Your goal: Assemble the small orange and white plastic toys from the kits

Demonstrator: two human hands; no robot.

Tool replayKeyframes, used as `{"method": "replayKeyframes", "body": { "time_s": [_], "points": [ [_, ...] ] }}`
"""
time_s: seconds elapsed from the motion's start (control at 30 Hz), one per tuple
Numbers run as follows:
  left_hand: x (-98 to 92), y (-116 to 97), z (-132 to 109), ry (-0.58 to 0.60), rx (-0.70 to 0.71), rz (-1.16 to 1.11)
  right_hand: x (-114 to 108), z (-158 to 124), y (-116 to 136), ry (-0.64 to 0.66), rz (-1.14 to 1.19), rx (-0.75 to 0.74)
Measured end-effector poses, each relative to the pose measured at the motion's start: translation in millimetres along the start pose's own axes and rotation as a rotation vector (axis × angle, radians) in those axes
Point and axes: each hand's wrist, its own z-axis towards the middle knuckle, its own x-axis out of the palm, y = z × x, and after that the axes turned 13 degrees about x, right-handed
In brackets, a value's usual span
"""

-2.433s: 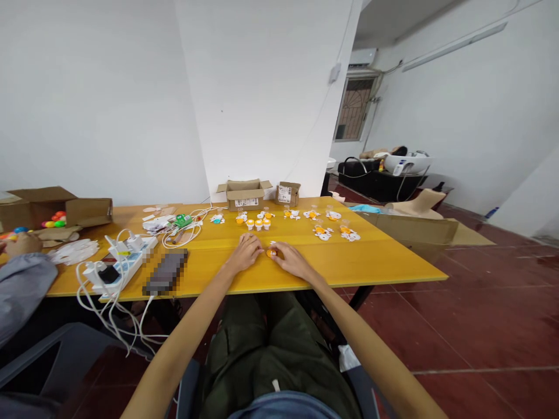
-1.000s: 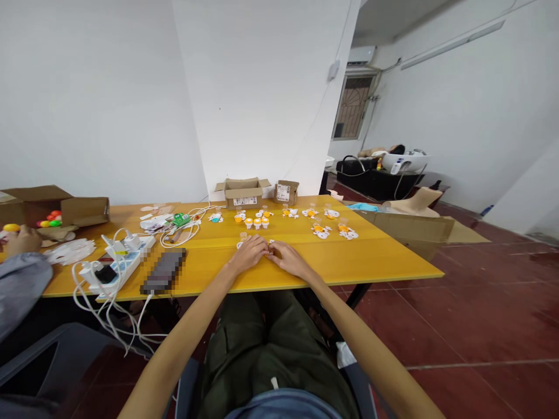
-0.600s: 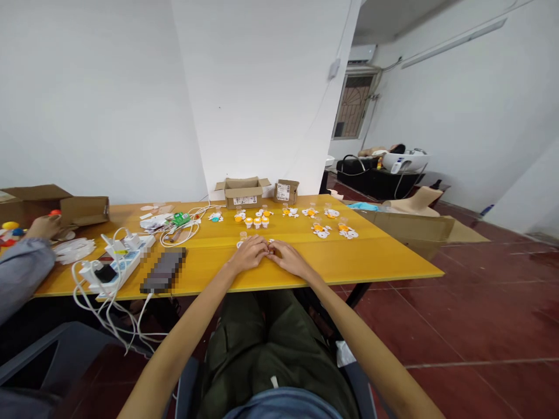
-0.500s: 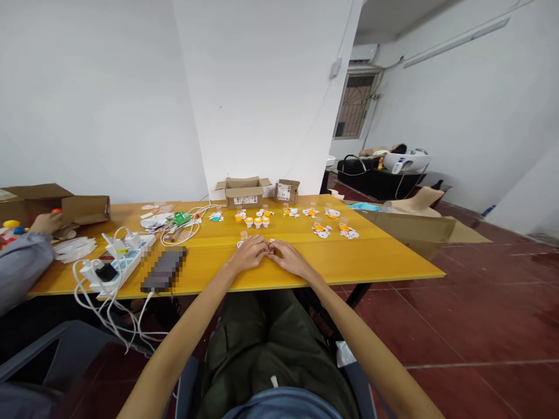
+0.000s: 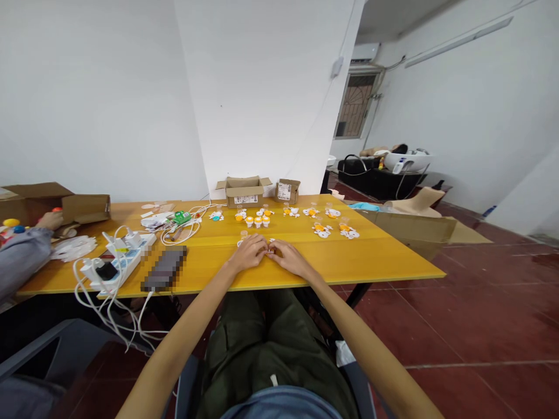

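Observation:
My left hand and my right hand meet near the front edge of the yellow table. The fingertips of both are pinched together around something small and pale, mostly hidden by the fingers. Just past my left hand lies a clear cup with white parts, partly covered by the hand. A little farther back, small white jars with orange tops stand upright in a row. Around them are several clusters of orange and white plastic parts with clear cups.
Two cardboard boxes stand at the back. On the left are a dark phone on a cable, a white power strip and tangled cords. A co-worker's sleeve reaches in at far left. A large carton sits beyond the table's right end.
My hands stay together in almost the same place, with only slight finger movement. At far left, the co-worker's arm has shifted a little.

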Motion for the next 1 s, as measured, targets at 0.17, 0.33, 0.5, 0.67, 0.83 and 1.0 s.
{"method": "replayKeyframes", "body": {
  "time_s": [0.17,0.33,0.5,0.67,0.83,1.0],
  "points": [
    [0.1,1.3,-0.3,-0.015,0.005,-0.01,1.3,1.1,-1.7,0.002,0.001,0.007],
    [-1.1,1.4,-0.2,-0.029,-0.001,-0.048,2.1,1.3,-1.2,0.0,0.004,0.007],
    [-0.3,2.7,-1.1,-0.034,-0.025,-0.088,4.2,2.0,-3.1,-0.013,0.009,0.009],
    [0.7,3.8,-1.4,-0.036,-0.034,-0.101,3.4,2.6,-3.7,-0.003,0.013,0.0],
    [1.0,3.7,-0.4,-0.041,-0.043,-0.099,1.3,1.6,-2.5,0.009,0.02,0.003],
    [1.0,3.8,0.6,-0.052,-0.049,-0.113,1.3,1.4,-3.8,0.016,0.037,0.009]
  ]
}}
